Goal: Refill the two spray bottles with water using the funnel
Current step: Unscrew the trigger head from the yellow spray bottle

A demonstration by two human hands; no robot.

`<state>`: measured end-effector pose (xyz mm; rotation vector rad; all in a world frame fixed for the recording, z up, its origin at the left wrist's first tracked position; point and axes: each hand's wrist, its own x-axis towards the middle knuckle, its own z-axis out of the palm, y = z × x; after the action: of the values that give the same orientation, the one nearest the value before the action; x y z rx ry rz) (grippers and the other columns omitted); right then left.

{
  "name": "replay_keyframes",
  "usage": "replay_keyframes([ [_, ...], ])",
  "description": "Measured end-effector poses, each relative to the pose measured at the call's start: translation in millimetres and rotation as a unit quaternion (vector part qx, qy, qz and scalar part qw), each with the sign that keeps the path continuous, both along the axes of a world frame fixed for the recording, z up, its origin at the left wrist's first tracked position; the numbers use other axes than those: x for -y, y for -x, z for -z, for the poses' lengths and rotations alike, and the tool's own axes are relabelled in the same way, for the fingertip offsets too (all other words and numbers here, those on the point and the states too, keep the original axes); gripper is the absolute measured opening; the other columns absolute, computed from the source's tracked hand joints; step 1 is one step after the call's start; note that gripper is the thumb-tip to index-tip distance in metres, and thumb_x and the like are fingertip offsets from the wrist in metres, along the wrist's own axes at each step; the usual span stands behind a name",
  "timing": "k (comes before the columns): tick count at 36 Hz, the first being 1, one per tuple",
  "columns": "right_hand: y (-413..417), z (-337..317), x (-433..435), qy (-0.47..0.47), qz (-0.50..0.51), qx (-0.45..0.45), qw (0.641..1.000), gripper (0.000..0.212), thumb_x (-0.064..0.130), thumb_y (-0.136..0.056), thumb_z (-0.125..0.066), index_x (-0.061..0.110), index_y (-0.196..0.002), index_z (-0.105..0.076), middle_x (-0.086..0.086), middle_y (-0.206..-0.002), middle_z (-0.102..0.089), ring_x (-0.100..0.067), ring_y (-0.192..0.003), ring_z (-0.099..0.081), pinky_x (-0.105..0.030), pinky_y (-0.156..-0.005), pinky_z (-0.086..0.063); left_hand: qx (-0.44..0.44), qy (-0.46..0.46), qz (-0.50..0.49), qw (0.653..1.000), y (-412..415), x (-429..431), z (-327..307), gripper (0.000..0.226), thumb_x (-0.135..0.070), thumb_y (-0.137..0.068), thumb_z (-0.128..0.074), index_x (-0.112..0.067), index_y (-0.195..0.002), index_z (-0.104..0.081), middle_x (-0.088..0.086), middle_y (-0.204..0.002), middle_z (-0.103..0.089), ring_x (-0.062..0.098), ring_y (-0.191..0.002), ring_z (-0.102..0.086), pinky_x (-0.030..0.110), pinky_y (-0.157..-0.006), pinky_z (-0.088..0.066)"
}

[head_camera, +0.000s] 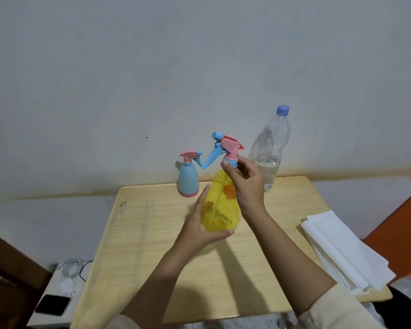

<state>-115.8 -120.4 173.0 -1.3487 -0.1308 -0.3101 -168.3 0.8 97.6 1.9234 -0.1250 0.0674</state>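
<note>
A translucent yellow spray bottle (pixel 220 205) is held tilted above the wooden table (pixel 152 233). My left hand (pixel 201 224) wraps its body from the left and below. My right hand (pixel 244 179) grips the blue collar of its pink-and-blue spray head (pixel 226 148). A second spray bottle (pixel 188 179), light blue with a pink base and pink trigger head, stands upright at the table's far edge. A clear plastic water bottle (pixel 271 150) with a blue cap stands at the back right, partly filled. No funnel is visible.
A stack of white paper towels (pixel 344 252) lies on the table's right edge. A white cable (pixel 73 269) and a dark phone (pixel 52 305) lie on a low surface at the lower left. A plain wall rises right behind the table.
</note>
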Motion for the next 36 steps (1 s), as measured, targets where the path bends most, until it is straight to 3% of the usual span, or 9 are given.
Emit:
replay_keyframes([
  [3, -4.1, -0.5, 3.1, 0.025, -0.058, -0.001, 0.998, 0.018, 0.007, -0.087, -0.062, 0.006, -0.106, -0.065, 0.003, -0.088, -0.066, 0.000, -0.079, -0.059, -0.016, -0.075, -0.047, -0.007, 0.014, 0.007, 1.000, -4.5, -6.5, 3.3, 0.112, -0.048, -0.051, -0.087, -0.063, -0.137, -0.016, -0.015, -0.144, -0.039, 0.008, -0.132, -0.041, 0.043, -0.107, -0.041],
  [7, -14.0, 0.6, 5.9, 0.045, -0.118, -0.030, 0.992, 0.015, 0.009, -0.093, -0.053, 0.006, -0.104, -0.063, -0.007, -0.098, -0.066, -0.013, -0.092, -0.061, -0.029, -0.082, -0.048, -0.015, 0.037, 0.027, 0.999, -10.2, -12.4, 6.7, 0.109, -0.044, -0.052, -0.087, -0.066, -0.134, -0.018, -0.028, -0.141, -0.036, -0.001, -0.130, -0.040, 0.030, -0.105, -0.041],
  [12, -30.7, -15.3, 9.1, -0.065, -0.137, -0.052, 0.987, 0.018, 0.010, -0.096, -0.046, 0.018, -0.097, -0.063, -0.004, -0.101, -0.068, -0.025, -0.112, -0.059, -0.029, -0.092, -0.048, -0.048, 0.070, 0.043, 0.995, -10.3, -20.3, 20.6, 0.108, -0.039, -0.051, -0.089, -0.065, -0.132, -0.023, -0.033, -0.132, -0.041, -0.009, -0.123, -0.045, 0.025, -0.100, -0.044],
  [19, -55.2, -41.7, 30.8, -0.090, -0.047, -0.014, 0.995, 0.018, 0.002, -0.094, -0.047, 0.012, -0.105, -0.058, -0.001, -0.094, -0.062, -0.008, -0.092, -0.062, -0.022, -0.089, -0.049, -0.064, 0.081, -0.020, 0.994, -11.6, -36.6, 43.7, 0.110, -0.041, -0.053, -0.088, -0.061, -0.137, -0.019, -0.016, -0.144, -0.038, 0.008, -0.131, -0.042, 0.038, -0.105, -0.043],
  [23, -59.4, -50.8, 40.1, -0.063, -0.028, 0.020, 0.997, 0.013, 0.010, -0.094, -0.053, 0.018, -0.099, -0.062, 0.003, -0.092, -0.064, -0.010, -0.095, -0.060, -0.023, -0.088, -0.049, -0.060, 0.120, -0.086, 0.987, -13.7, -47.2, 58.3, 0.103, -0.023, -0.063, -0.087, -0.063, -0.130, -0.020, -0.009, -0.142, -0.040, 0.010, -0.127, -0.046, 0.027, -0.096, -0.044],
  [27, -62.8, -40.1, 48.0, 0.022, -0.016, 0.016, 1.000, 0.013, 0.011, -0.090, -0.058, 0.021, -0.098, -0.063, -0.013, -0.096, -0.060, -0.017, -0.093, -0.057, -0.023, -0.084, -0.051, -0.040, 0.165, -0.152, 0.974, -16.7, -57.0, 71.2, 0.101, -0.005, -0.073, -0.079, -0.044, -0.140, -0.015, -0.005, -0.140, -0.040, 0.013, -0.124, -0.046, 0.024, -0.092, -0.041],
  [30, -64.4, -10.1, 52.3, 0.156, -0.017, -0.042, 0.987, 0.013, 0.009, -0.088, -0.061, 0.014, -0.099, -0.065, -0.004, -0.084, -0.061, -0.010, -0.076, -0.055, -0.019, -0.069, -0.047, -0.028, 0.165, -0.175, 0.970, -20.4, -65.9, 82.1, 0.101, -0.004, -0.072, -0.079, -0.047, -0.138, -0.014, -0.002, -0.145, -0.036, 0.015, -0.127, -0.044, 0.025, -0.093, -0.040],
  [34, -61.6, 50.8, 51.7, 0.321, -0.035, -0.139, 0.936, 0.009, 0.008, -0.082, -0.066, 0.016, -0.083, -0.063, 0.005, -0.065, -0.057, 0.003, -0.053, -0.050, -0.021, -0.057, -0.035, -0.054, 0.169, -0.170, 0.969, -27.9, -67.3, 88.4, 0.111, -0.002, -0.066, -0.084, -0.043, -0.141, -0.013, 0.001, -0.140, -0.039, 0.017, -0.121, -0.048, 0.021, -0.085, -0.043],
  [36, -57.4, 79.7, 49.6, 0.389, -0.053, -0.181, 0.902, 0.006, 0.012, -0.079, -0.070, 0.014, -0.079, -0.064, 0.003, -0.063, -0.055, -0.001, -0.053, -0.047, -0.015, -0.050, -0.032, -0.079, 0.176, -0.165, 0.967, -31.9, -66.8, 92.3, 0.121, -0.014, -0.052, -0.090, -0.037, -0.144, -0.014, 0.002, -0.136, -0.042, 0.017, -0.115, -0.051, 0.025, -0.084, -0.046],
])
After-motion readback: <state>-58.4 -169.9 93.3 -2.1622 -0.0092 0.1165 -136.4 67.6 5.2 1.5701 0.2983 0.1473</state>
